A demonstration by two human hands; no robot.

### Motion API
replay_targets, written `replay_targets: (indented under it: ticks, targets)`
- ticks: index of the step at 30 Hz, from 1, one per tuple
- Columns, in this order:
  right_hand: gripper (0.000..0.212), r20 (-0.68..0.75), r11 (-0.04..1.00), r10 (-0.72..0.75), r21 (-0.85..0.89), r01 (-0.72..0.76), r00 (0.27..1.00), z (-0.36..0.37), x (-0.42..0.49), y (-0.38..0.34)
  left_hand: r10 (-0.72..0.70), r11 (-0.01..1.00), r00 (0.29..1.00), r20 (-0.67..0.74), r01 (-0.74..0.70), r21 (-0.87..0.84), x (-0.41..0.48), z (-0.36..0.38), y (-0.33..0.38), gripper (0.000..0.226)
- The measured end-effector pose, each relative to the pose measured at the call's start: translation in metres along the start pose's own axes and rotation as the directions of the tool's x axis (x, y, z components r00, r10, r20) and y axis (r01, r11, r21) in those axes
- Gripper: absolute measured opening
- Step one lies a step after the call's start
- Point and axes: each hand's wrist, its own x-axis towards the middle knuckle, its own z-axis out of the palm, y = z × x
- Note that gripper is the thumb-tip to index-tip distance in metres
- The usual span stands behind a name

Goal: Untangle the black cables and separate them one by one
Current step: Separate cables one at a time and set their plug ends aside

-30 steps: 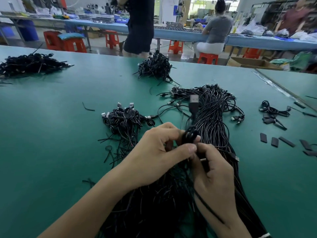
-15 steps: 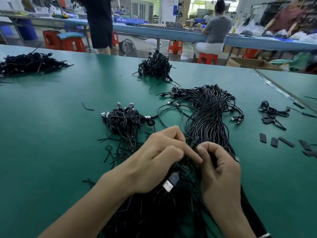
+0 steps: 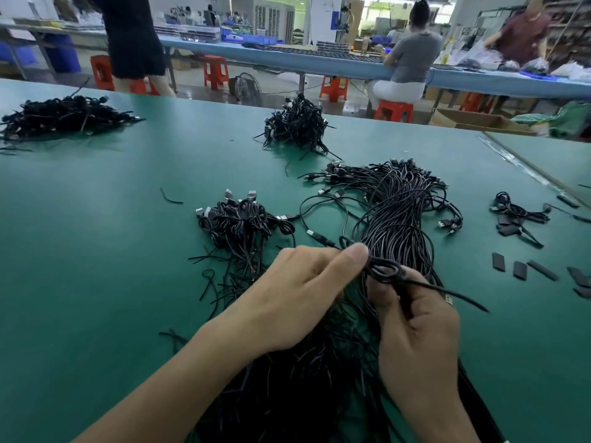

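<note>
Head view: L hand (image 3: pixel 297 295) & R hand (image 3: pixel 415 330), fingers of both pinching one looped cable (image 3: pixel 385 270) over the big bundle (image 3: pixel 399 219) on the bench (image 3: pixel 96 251). Cable's free end sticks out to the right. Small pile (image 3: pixel 240 222) lies left of the bundle.

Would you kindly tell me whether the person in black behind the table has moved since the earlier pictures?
Yes. The person in black has walked left, from just right of the orange stool to well left of it.
</note>
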Motion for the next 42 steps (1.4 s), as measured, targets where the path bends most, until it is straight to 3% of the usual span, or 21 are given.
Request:
replay_targets:
  ticks: [6,10,12,14,17,20,22,25,29,32,35,38,40,42]
  targets:
    - [0.027,0.144,0.999,0.042,0.004,-0.043,0.989,0.002,-0.002,0.006,-0.126,0.986,0.992,-0.018,0.123,-0.117,0.004,0.003,-0.01,0.081]
    - [0.024,0.201,0.996,0.082,0.025,-0.088,0.976,0.0,-0.001,0.008,-0.189,0.939,0.98,0.06,0.198,-0.281,0.007,-0.002,-0.014,0.045]
    - [0.011,0.157,0.992,0.107,0.045,-0.116,0.982,0.002,0.0,0.008,-0.207,0.92,0.976,0.072,0.219,-0.324,0.008,-0.003,-0.015,0.02]
    - [0.007,0.092,0.983,0.157,0.08,-0.164,0.983,0.004,0.001,0.007,-0.217,0.92,0.974,0.062,0.226,-0.32,0.009,-0.003,-0.017,0.014]
    - [0.009,0.08,0.983,0.185,-0.009,-0.185,0.979,0.002,0.001,0.009,-0.25,0.923,0.968,-0.029,0.229,-0.309,0.013,-0.008,-0.022,0.015]
    - [0.01,0.061,0.964,0.21,-0.179,-0.196,0.976,-0.002,0.002,0.015,-0.361,0.88,0.917,-0.172,0.274,-0.387,0.02,-0.023,-0.033,0.016]
    - [0.01,0.072,0.91,0.241,-0.365,-0.199,0.968,-0.002,0.006,0.018,-0.396,0.89,0.877,-0.271,0.295,-0.347,0.027,-0.034,-0.044,0.011]
    - [0.021,0.154,0.791,0.251,-0.602,-0.111,0.956,0.001,0.017,0.019,-0.337,0.939,0.848,-0.409,0.334,-0.08,0.042,-0.049,-0.066,0.027]
    - [0.043,0.199,0.561,0.299,-0.828,-0.003,0.933,0.015,0.048,0.025,-0.345,0.85,0.818,-0.461,0.481,0.217,0.058,-0.064,-0.086,0.027]
    - [0.032,0.189,0.377,0.409,-0.926,0.023,0.893,0.024,0.068,0.033,-0.383,0.792,0.801,-0.461,0.541,0.283,0.057,-0.065,-0.094,0.037]
    - [0.017,0.171,0.292,0.379,-0.955,0.058,0.909,0.026,0.076,0.041,-0.31,0.829,0.78,-0.543,0.502,0.247,0.053,-0.063,-0.096,0.049]
    - [0.018,0.167,0.388,0.305,-0.921,0.038,0.938,0.025,0.078,0.048,-0.11,0.897,0.774,-0.623,0.347,0.273,0.047,-0.054,-0.084,0.024]
    - [0.02,0.157,0.598,0.21,-0.802,0.001,0.965,0.025,0.078,0.045,0.018,0.91,0.815,-0.58,0.227,0.347,0.042,-0.043,-0.073,0.011]
    - [0.018,0.2,0.791,0.052,-0.606,0.082,0.978,0.03,0.074,0.033,0.084,0.908,0.889,-0.449,0.117,0.402,0.037,-0.03,-0.064,0.031]
